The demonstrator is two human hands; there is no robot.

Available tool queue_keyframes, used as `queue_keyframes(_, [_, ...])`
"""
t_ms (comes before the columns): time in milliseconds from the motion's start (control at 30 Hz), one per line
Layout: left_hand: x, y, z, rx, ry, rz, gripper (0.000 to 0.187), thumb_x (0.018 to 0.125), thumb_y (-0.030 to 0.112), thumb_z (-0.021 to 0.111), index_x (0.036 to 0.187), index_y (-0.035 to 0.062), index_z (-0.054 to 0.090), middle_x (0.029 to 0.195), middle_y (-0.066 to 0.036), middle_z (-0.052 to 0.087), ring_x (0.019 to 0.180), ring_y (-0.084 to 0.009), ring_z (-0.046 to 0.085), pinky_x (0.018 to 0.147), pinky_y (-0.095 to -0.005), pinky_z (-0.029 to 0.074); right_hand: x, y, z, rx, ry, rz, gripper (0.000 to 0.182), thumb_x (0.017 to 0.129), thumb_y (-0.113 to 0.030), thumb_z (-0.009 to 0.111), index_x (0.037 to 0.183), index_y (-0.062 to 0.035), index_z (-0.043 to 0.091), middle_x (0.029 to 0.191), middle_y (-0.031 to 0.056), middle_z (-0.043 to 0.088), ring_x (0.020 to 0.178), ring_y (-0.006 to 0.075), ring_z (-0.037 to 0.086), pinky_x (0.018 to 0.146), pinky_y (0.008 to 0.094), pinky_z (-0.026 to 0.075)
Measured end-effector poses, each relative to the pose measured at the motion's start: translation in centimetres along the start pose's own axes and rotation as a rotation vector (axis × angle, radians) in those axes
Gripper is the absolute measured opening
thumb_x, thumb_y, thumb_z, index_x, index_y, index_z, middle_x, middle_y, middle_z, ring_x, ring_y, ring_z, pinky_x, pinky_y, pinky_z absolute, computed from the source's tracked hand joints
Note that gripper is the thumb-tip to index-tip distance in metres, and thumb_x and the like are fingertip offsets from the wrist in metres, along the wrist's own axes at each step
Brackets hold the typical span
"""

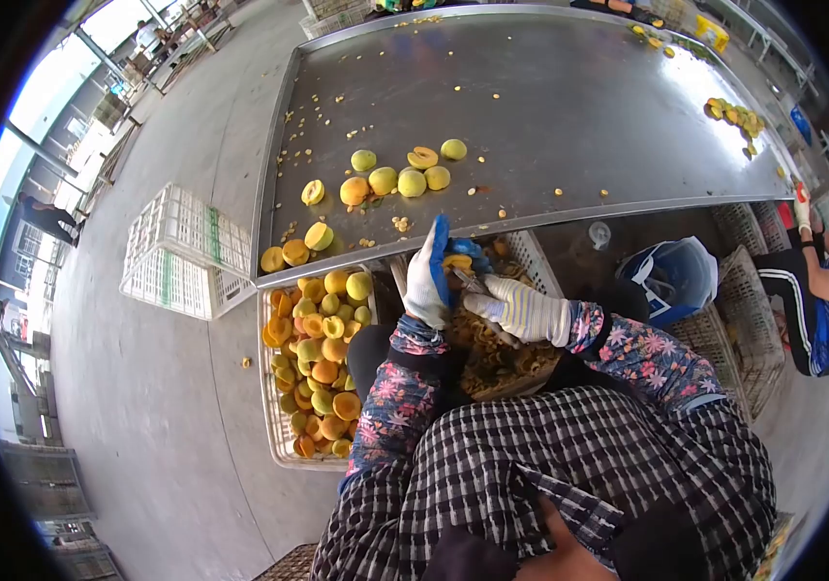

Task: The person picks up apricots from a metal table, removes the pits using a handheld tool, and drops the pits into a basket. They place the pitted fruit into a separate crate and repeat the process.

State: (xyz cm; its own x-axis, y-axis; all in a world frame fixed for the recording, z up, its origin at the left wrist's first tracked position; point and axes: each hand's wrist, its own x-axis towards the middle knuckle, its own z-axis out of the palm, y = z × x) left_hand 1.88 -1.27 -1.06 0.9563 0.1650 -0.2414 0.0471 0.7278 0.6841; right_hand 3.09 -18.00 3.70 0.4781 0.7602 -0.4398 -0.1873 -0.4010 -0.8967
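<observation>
My left hand [431, 278], in a white and blue glove, holds a yellow-orange piece of fruit [457, 261] just below the metal table's near edge. My right hand [526, 310], in a striped white glove, is closed round a small metal tool [471, 282] whose tip is at the fruit. Beneath both hands a crate holds brownish peelings [506, 363]. To the left stands a white crate [269, 426] full of halved orange and yellow fruit [322, 363]. Several whole and cut fruits [412, 182] lie on the metal table [531, 116].
An empty white crate [182, 254] rests on the floor at the left. A blue and white bucket [671, 281] and stacked crates [749, 329] are at the right. Another person [826, 290] sits at the far right, and one [49, 218] is at the far left.
</observation>
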Motion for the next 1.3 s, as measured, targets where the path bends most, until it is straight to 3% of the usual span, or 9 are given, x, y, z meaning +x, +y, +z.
queue_keyframes(133, [-0.1,-0.2,0.3,-0.087,0.044,-0.015,0.042,0.101,0.039,0.056,0.102,-0.0033,0.063,0.078,-0.013,0.066,0.072,-0.0282,0.067,0.070,-0.0406,0.057,0.4,1.0,-0.1,0.217,-0.041,0.010,0.041,0.102,-0.036,0.055,0.130,-0.0061,0.049,0.068,0.0012,0.052,0.045,0.0115,0.051,0.041,0.0270,0.042])
queue_keyframes(200, [-0.1,-0.3,0.3,-0.090,0.061,-0.031,0.041,0.101,0.038,0.056,0.101,-0.0027,0.063,0.077,-0.013,0.065,0.072,-0.0283,0.067,0.070,-0.0406,0.057,4.3,5.4,0.1,-0.278,0.266,-0.692,0.042,0.102,-0.037,0.055,0.130,-0.0060,0.050,0.067,0.0015,0.052,0.046,0.0122,0.053,0.042,0.0269,0.043])
queue_keyframes(300, [0.0,0.0,0.5,-0.066,0.052,-0.120,0.039,0.102,0.037,0.056,0.101,-0.0016,0.063,0.076,-0.012,0.065,0.072,-0.0280,0.067,0.069,-0.0403,0.057,7.8,11.4,-0.5,-0.677,0.437,-1.062,0.042,0.102,-0.038,0.055,0.128,-0.0055,0.051,0.067,0.0024,0.052,0.047,0.0133,0.055,0.042,0.0269,0.043])
queue_keyframes(367, [0.5,-0.4,-0.4,-0.056,0.008,-0.142,0.039,0.102,0.037,0.056,0.101,-0.0010,0.063,0.076,-0.012,0.065,0.072,-0.0275,0.067,0.069,-0.0401,0.057,6.3,9.6,-0.6,-0.506,0.310,-0.734,0.040,0.102,-0.038,0.055,0.124,-0.0051,0.053,0.067,0.0027,0.053,0.047,0.0134,0.055,0.042,0.0270,0.043])
queue_keyframes(433, [-0.2,-0.5,0.3,-0.027,0.029,-0.044,0.038,0.102,0.038,0.055,0.100,0.0004,0.063,0.077,-0.011,0.064,0.071,-0.0260,0.066,0.068,-0.0396,0.057,0.4,1.7,0.1,-0.008,0.040,-0.039,0.038,0.102,-0.040,0.055,0.117,-0.0051,0.055,0.067,0.0027,0.054,0.046,0.0129,0.055,0.041,0.0272,0.043])
queue_keyframes(633, [0.0,-0.2,0.8,-0.207,-0.035,-0.098,0.038,0.101,0.040,0.056,0.093,0.0040,0.062,0.077,-0.009,0.062,0.070,-0.0256,0.064,0.068,-0.0405,0.057,0.1,1.7,-0.3,0.369,-0.106,-0.013,0.035,0.101,-0.046,0.055,0.094,-0.0111,0.054,0.060,-0.0021,0.048,0.040,0.0091,0.045,0.037,0.0246,0.036])
queue_keyframes(833, [-0.5,0.3,2.2,-0.301,-0.030,-0.149,0.039,0.100,0.042,0.057,0.084,0.0071,0.059,0.075,-0.009,0.060,0.068,-0.0265,0.063,0.066,-0.0415,0.057,-0.4,1.6,-0.9,0.656,-0.233,0.085,0.037,0.101,-0.047,0.052,0.096,-0.0102,0.052,0.058,-0.0022,0.046,0.038,0.0098,0.042,0.037,0.0261,0.037])
queue_keyframes(1133, [0.2,-0.8,1.4,0.428,0.040,0.236,0.047,0.105,0.038,0.049,0.104,-0.0063,0.065,0.085,-0.013,0.070,0.069,-0.0193,0.067,0.068,-0.0317,0.056,-1.8,2.0,0.4,0.430,-0.017,-0.017,0.034,0.101,-0.044,0.055,0.099,-0.0102,0.052,0.060,0.0002,0.052,0.039,0.0097,0.046,0.038,0.0244,0.037])
queue_keyframes(1300, [-0.6,3.4,-0.9,0.155,0.087,0.236,0.049,0.105,0.035,0.048,0.087,-0.0061,0.065,0.076,-0.014,0.069,0.065,-0.0217,0.065,0.066,-0.0333,0.053,-4.8,0.9,-1.0,0.438,-0.009,0.013,0.037,0.101,-0.044,0.055,0.101,-0.0065,0.054,0.061,0.0007,0.053,0.039,0.0095,0.046,0.039,0.0236,0.037])
